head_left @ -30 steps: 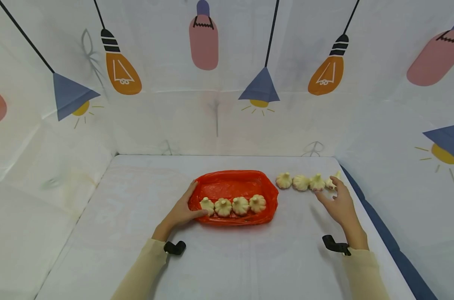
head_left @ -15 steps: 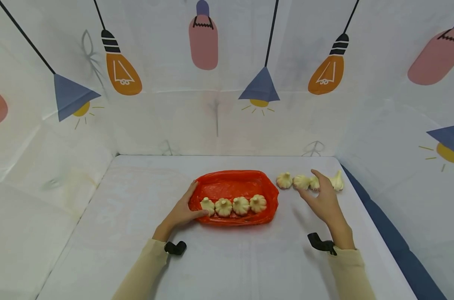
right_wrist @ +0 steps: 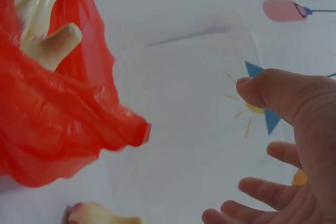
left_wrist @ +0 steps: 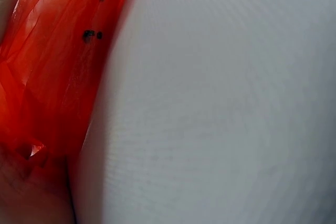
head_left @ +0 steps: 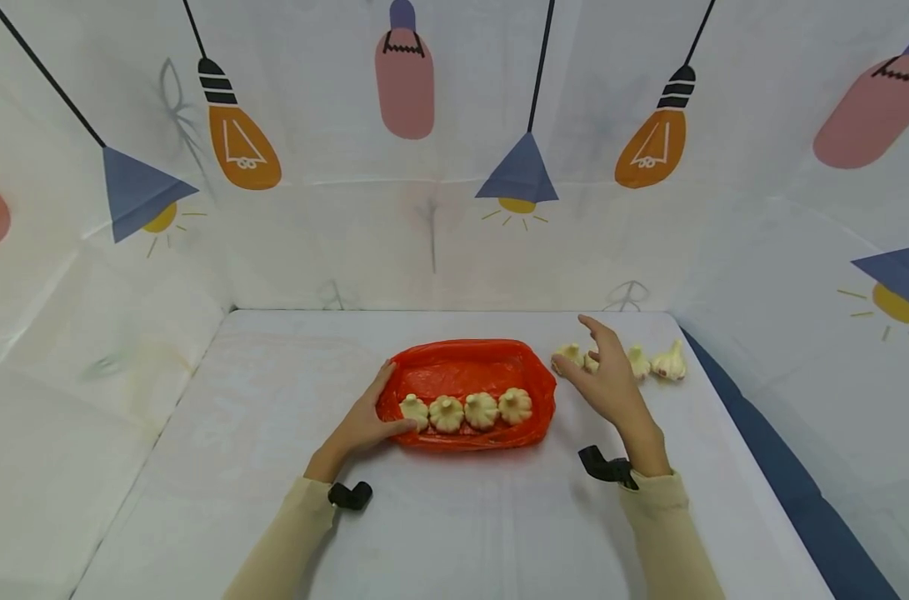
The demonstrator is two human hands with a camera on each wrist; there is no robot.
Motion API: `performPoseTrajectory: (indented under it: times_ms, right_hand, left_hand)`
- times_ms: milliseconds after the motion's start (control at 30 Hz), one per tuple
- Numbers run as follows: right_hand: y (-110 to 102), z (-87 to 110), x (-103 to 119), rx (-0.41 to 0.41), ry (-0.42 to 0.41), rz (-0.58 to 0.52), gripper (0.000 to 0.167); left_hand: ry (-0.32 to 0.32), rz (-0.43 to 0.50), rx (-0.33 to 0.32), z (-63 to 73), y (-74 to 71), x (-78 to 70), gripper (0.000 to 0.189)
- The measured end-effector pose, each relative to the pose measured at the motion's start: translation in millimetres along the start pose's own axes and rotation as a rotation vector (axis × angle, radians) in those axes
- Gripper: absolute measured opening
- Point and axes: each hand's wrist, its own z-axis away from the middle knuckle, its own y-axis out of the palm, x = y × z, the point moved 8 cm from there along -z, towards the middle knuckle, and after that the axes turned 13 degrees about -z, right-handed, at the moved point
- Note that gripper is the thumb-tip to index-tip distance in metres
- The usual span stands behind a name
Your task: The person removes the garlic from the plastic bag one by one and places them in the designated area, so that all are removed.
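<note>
A shallow tray [head_left: 461, 367] covered in red plastic bag film stands mid-table. Several garlic bulbs [head_left: 481, 410] sit in a row along its near side. My left hand [head_left: 364, 425] holds the tray's left end, thumb over the rim and fingers along the outer side. To the tray's right is a row of loose garlic bulbs [head_left: 668, 362]. My right hand [head_left: 607, 375] is spread over the left part of that row, partly hiding it. The right wrist view shows thumb and fingers apart with nothing between them, and a loose garlic bulb [right_wrist: 100, 214] lies below the red film.
The white table [head_left: 454, 533] ends at a back wall hung with lamp-print cloth [head_left: 454, 250]. Blue fabric [head_left: 784, 467] runs past the table's right edge. Black cameras [head_left: 351, 496] are strapped at both wrists. Black print shows on the red film [left_wrist: 52, 77].
My right hand has moved left along the loose row, from the rightmost garlic bulb toward the leftmost. That rightmost bulb now shows fully. My left hand and the tray have stayed put.
</note>
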Motion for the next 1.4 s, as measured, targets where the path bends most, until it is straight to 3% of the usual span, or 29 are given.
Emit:
performPoseTrajectory:
  times_ms: [367, 967, 1400]
  right_hand:
    - [46, -11.2, 24, 0.131, -0.013, -0.069, 0.079]
    - [130, -0.4, 39, 0.394, 0.04, -0.14, 0.077]
    - [178, -11.8, 33, 0.608, 0.072, -0.038, 0.077]
  left_hand:
    - [0.025, 0.006, -0.017, 0.7, -1.9, -1.6, 0.117]
    - [0.01, -0.006, -0.004, 1.3, -2.3, -5.0, 0.117]
    - [0.022, 0.003, -0.005, 0.0, -2.4, -3.5, 0.118]
